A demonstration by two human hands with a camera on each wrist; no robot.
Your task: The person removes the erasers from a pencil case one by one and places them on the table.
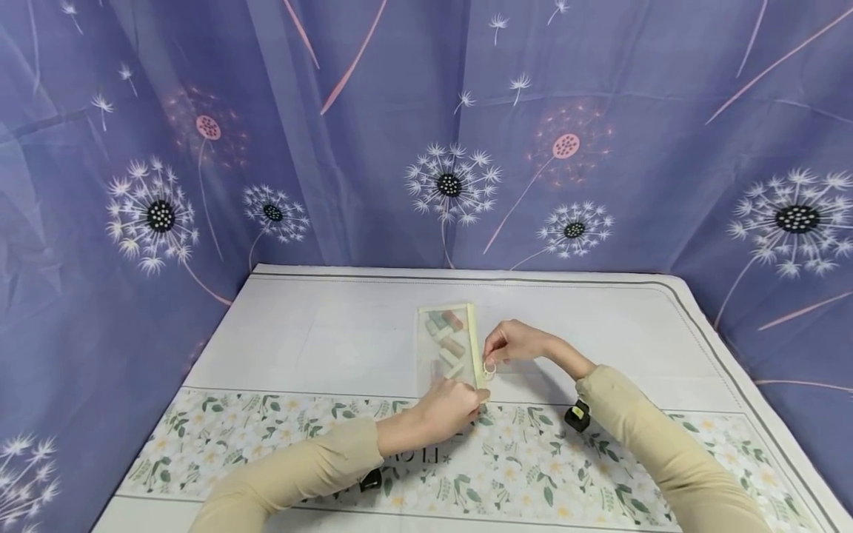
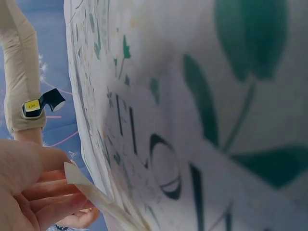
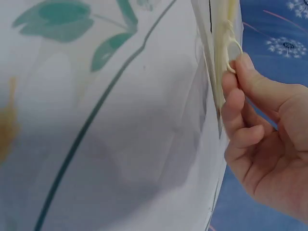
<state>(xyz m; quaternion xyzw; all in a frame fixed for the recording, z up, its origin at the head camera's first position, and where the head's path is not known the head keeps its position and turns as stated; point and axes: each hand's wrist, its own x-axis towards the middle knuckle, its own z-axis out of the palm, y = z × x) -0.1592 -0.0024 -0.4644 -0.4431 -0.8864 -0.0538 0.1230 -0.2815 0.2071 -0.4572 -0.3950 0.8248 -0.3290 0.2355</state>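
Note:
A see-through pouch with a pale yellow zip edge lies on the table. Inside it are several small roll-like pieces in green, reddish, tan and white. My left hand grips the pouch's near corner; in the left wrist view its thumb and fingers pinch the pale edge strip. At the zip side, my right hand pinches a cream ring-shaped zip pull between thumb and forefinger, the other fingers curled below. The left hand covers the pouch's near end in the head view.
A white table cover with a floral band and printed lettering lies beneath. Blue dandelion curtains stand behind and at both sides. Black wrist devices sit at both sleeves.

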